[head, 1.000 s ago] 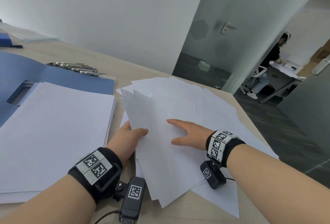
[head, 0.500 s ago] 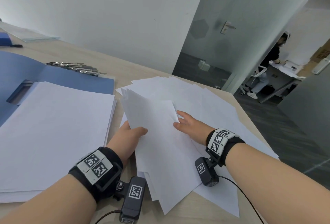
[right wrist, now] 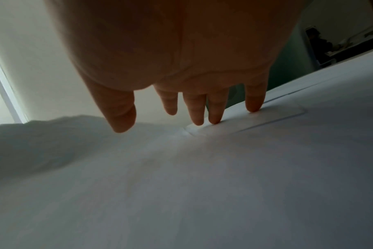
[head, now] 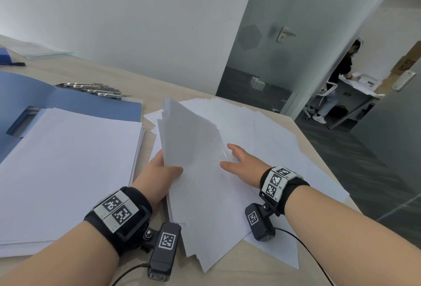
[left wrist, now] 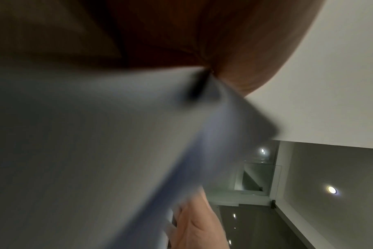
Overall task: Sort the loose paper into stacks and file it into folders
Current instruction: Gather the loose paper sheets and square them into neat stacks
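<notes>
A fanned pile of loose white paper (head: 262, 130) covers the right part of the wooden table. My left hand (head: 163, 175) grips a bunch of gathered sheets (head: 193, 149) by their left edge, thumb on top, and their far end is lifted off the pile. In the left wrist view the held sheets (left wrist: 117, 151) fill the frame, blurred. My right hand (head: 245, 161) lies flat with straight fingers (right wrist: 197, 114) touching the loose paper (right wrist: 202, 185) beside the lifted bunch. A neat white stack (head: 63, 167) rests on an open blue folder (head: 75, 101) at the left.
Metal binder clips (head: 95, 89) lie behind the folder. Another blue item (head: 4, 56) and a clear sleeve (head: 38, 51) sit at the far left. The table edge (head: 319, 155) runs along the right, past it a glass door (head: 284, 35) and a seated person (head: 337, 83).
The bunch in my left hand has tilted up at its far end. My right hand slid off its top to the right and now rests flat on the pile beside it.
</notes>
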Tool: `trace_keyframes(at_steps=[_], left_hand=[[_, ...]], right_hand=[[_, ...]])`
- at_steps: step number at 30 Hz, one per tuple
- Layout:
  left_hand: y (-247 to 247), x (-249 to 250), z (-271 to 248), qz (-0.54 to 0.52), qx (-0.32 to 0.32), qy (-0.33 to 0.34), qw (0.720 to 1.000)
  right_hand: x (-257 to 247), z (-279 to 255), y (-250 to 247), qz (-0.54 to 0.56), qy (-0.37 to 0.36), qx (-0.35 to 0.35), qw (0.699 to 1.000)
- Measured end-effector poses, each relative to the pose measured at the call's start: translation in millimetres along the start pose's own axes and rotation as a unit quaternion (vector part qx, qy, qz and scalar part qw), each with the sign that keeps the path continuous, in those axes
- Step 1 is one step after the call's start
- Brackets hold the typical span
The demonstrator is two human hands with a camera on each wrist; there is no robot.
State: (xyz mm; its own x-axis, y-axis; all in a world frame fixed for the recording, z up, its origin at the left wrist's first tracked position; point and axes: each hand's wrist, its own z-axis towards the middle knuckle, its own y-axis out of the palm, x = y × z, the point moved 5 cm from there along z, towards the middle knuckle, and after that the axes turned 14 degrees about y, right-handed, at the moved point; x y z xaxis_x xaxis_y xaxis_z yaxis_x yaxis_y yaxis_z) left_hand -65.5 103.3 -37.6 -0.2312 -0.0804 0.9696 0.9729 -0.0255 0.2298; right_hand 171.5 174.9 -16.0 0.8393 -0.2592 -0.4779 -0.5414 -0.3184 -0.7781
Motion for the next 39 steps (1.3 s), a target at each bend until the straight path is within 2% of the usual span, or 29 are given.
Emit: trace_keyframes(at_steps=[3,7,9,11,14,18,23,27,34,39], left_hand=[[4,6,-4,-0.011,0.003,0.021,1.000],[18,23,-11,-0.019,-0.007,0.061,0.998],[28,34,-16,-0.019,-0.021,0.081,0.996],[37,45,-21,-0.010,-0.032,0.103,0.994],[49,64,-26,0.017,-0.049,0.145,0.988],[60,92,-28,0.073,-0.035,0.203,0.976],[65,114,-26,0.097,0.024,0.232,0.968],[68,111,-30,0.118,-0.006,0.230,0.966],[63,102,-38,0.090,-0.007,0.221,0.971],[68,102,-39,0.092,-0.043,0.212,0.972]], right_hand=[[12,-13,-11,0.101,0.005,0.015,0.995],[31,-32,-27,0.230,0.043,0.045,0.971],[38,-44,-31,0.311,0.050,0.025,0.949],[39,-59,-35,0.397,0.023,0.000,0.917],[44,-80,-48,0.469,-0.027,0.034,0.882],[51,-105,-61,0.511,-0.072,0.095,0.851],[50,-132,-61,0.539,-0.113,0.101,0.828],[50,-149,-55,0.542,-0.137,0.096,0.823],[46,-162,-53,0.559,-0.159,0.105,0.807],[35,-167,-56,0.533,-0.186,0.115,0.817]])
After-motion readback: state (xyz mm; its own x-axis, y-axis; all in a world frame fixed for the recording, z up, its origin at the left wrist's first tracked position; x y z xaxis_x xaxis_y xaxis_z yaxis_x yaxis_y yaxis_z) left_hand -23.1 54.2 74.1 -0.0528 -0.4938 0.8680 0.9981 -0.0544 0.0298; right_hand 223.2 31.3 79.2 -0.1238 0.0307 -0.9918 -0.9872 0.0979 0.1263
